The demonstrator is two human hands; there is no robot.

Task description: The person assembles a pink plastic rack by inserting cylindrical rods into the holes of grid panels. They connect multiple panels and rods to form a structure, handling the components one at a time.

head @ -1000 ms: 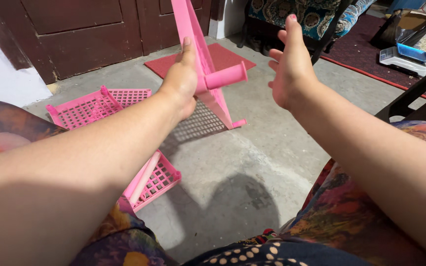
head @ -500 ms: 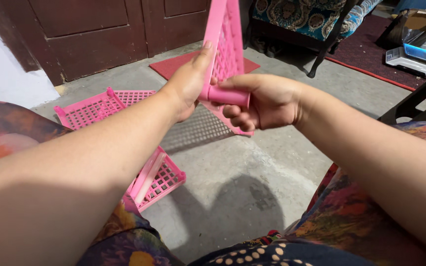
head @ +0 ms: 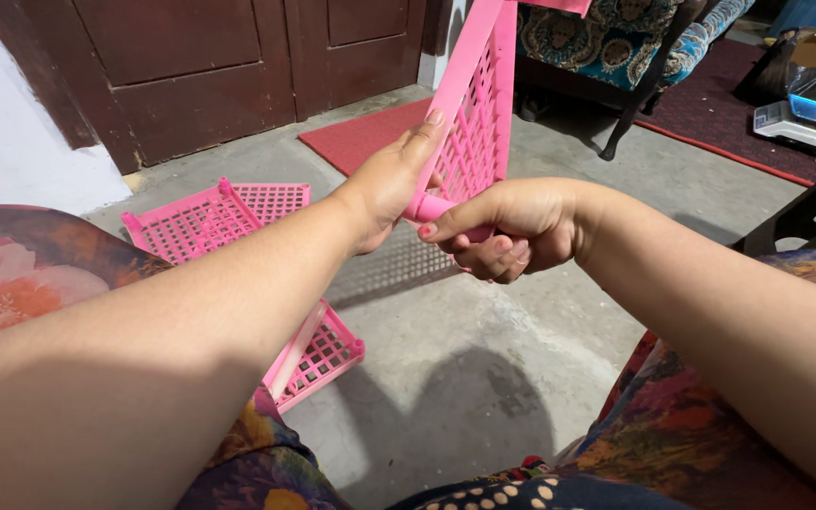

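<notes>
Our right hand (head: 507, 227) wraps the pink peg (head: 432, 206), hiding most of it. Above the grip, the pink lattice panel (head: 479, 113) runs off the top edge. Below our left forearm, part of a pink tray (head: 323, 354) is covered.

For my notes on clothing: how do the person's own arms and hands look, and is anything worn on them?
Both forearms are bare, with no sleeve, watch or bracelet in view. The right hand has nails painted pinkish red; no ring or glove shows. The left hand also has no glove or ring in view, and its one visible nail looks painted too.
</notes>
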